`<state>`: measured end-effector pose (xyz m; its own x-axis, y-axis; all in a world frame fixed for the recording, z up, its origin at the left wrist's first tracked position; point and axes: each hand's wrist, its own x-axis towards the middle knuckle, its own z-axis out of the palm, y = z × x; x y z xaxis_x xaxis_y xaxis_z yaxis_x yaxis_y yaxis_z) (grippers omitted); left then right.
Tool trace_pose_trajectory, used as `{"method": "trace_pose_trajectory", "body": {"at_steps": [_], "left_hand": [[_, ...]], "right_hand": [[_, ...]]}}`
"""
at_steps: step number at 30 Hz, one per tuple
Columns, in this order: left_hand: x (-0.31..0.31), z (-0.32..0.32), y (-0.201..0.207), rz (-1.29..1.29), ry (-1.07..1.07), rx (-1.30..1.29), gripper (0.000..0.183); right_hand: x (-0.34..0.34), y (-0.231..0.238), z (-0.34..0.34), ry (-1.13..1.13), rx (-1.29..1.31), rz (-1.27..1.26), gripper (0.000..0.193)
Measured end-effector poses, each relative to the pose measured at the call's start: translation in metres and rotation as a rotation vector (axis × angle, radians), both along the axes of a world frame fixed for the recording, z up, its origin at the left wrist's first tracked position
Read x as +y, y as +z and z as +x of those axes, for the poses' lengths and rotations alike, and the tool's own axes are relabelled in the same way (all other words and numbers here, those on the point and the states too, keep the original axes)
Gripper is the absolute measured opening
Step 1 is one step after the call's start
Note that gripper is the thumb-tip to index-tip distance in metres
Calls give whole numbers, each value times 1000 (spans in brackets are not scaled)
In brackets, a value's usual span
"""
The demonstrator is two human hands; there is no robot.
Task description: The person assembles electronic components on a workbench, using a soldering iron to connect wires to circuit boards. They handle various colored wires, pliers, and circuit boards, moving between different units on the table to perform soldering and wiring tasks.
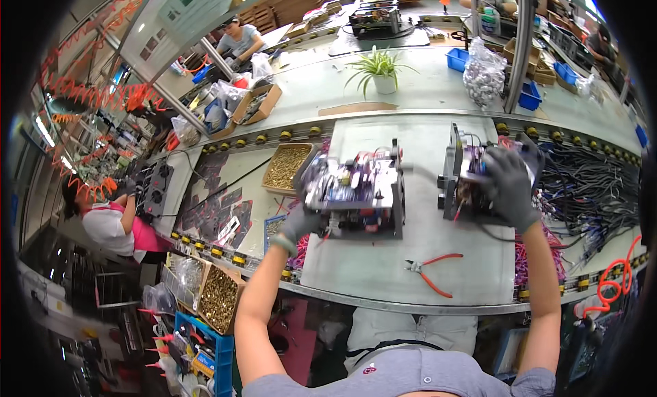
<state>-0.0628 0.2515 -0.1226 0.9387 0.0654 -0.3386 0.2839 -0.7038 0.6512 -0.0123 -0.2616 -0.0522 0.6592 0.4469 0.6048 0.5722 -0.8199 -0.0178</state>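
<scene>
My left hand point(300, 222), in a grey glove, is closed on the left side of an open electronic unit point(359, 185) with a dark frame, circuit boards and wiring. To its right stands a similar unit point(452, 171) with a dark side panel. My right hand point(512, 188), also gloved in grey, grips that one's right side from above; its fingers are partly blurred. Both units rest on a pale work surface point(356, 267). In front of them lie cutting pliers point(439, 259) with red handles, touched by neither hand.
A box of brass-coloured parts point(287, 166) stands left, another box of them point(219, 300) nearer me. Black cables point(588, 192) are heaped at right. Roller tracks flank the work surface. Beyond are a potted plant point(384, 82) and a clear bag point(484, 79). Another person point(109, 222) works at left.
</scene>
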Motion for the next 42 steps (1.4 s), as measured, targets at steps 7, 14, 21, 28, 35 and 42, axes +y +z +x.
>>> {"method": "trace_pose_trajectory", "body": {"at_steps": [7, 14, 21, 28, 35, 42], "left_hand": [[-42, 114, 17, 93, 207, -119, 36], [-50, 43, 52, 69, 136, -67, 42], [-83, -77, 10, 127, 317, -314, 59], [-21, -153, 1, -263, 477, -426, 44], [148, -279, 38, 690, 886, 132, 68], [173, -267, 6, 495, 730, 101, 64]], "right_hand": [[-10, -5, 126, -498, 326, -27, 30], [-6, -15, 87, -395, 441, 3, 31], [-3, -22, 7, -150, 276, 5, 33], [-42, -47, 30, -41, 366, 321, 35], [-48, -46, 34, 42, 385, 411, 32], [-58, -46, 17, 86, 416, 511, 31]]}}
